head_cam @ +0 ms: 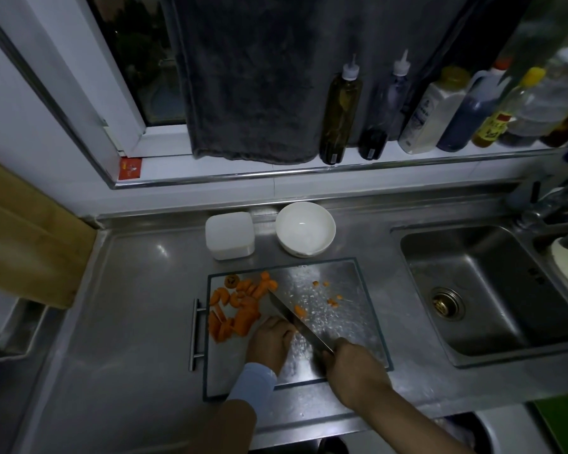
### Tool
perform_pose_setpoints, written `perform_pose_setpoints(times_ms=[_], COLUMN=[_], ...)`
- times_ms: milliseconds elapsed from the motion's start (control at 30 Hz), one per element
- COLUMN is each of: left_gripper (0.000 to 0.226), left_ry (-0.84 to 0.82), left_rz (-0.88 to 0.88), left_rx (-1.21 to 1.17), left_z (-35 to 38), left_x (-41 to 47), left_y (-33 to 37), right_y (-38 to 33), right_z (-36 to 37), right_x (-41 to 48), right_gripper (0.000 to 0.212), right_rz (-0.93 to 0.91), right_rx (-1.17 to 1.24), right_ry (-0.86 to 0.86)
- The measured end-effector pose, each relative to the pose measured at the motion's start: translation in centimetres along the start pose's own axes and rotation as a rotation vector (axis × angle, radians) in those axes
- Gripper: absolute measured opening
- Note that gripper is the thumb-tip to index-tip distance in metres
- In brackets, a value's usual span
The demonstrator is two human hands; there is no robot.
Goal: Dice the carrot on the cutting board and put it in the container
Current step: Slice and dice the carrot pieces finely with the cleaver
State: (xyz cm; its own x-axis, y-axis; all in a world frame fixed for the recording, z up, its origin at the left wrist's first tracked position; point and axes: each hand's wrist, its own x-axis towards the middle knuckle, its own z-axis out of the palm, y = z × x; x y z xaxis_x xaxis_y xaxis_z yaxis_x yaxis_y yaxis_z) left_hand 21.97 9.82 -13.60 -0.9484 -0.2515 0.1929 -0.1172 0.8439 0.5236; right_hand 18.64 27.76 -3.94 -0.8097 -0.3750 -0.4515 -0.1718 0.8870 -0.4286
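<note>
Down on the steel counter (138, 290), on the clear cutting board (358, 326), the dicing is only partly done: a heap of chunky carrot pieces (240, 309) sits on the board's left side, and just a few small diced bits (333, 301) lie scattered to the right of the blade. Right hand (354, 368) is clenched round the handle of the knife (295, 319), and the blade runs diagonally across the board with its tip against the heap. Left hand (269, 340) sits just beside the blade, knuckles curled; whether a carrot piece is pinned beneath those fingers I cannot tell, because they hide it. The way to do this well, as I judge it: draw one chunk clear of the heap, lay it flat side down so it won't roll, tuck the fingertips behind the knuckles, and bring the blade straight down in even, close cuts. That wet-looking board could let pieces skid, so steady pressure matters. White square container (230, 235) stands behind the board beside a white bowl (305, 229), nothing orange showing in either, so most of the job looks to be ahead.
</note>
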Motion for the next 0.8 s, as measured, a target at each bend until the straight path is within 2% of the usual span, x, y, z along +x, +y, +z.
perform_pose_setpoints(times_ms=[133,300,533,667,800], left_gripper=[0.018,0.024,0.01,0.017,0.023], left_ry=[0.025,-0.039,-0.126,-0.128,-0.157], left_rz=[0.003,-0.047,-0.206,-0.281,-0.343], left_rx=[-0.007,-0.055,-0.127,-0.174,-0.109], left_z=[0.2,0.5,-0.1,-0.3,0.4], left_x=[0.1,0.1,0.2,0.9,1.2], left_y=[0.1,-0.4,0.0,0.6,2.0], right_y=[0.0,-0.6,-0.3,1.6,3.1], right_z=[0.3,1.1,-0.2,-1.6,-3.2], right_x=[0.5,1.4,2.1,1.8,2.5], right_gripper=[0.029,0.025,0.025,0.025,0.025], right_rz=[0.027,0.021,-0.014,0.021,0.074], right_rx=[0.023,0.052,0.075,0.086,0.093], right_ry=[-0.036,-0.076,-0.097,-0.017,0.03])
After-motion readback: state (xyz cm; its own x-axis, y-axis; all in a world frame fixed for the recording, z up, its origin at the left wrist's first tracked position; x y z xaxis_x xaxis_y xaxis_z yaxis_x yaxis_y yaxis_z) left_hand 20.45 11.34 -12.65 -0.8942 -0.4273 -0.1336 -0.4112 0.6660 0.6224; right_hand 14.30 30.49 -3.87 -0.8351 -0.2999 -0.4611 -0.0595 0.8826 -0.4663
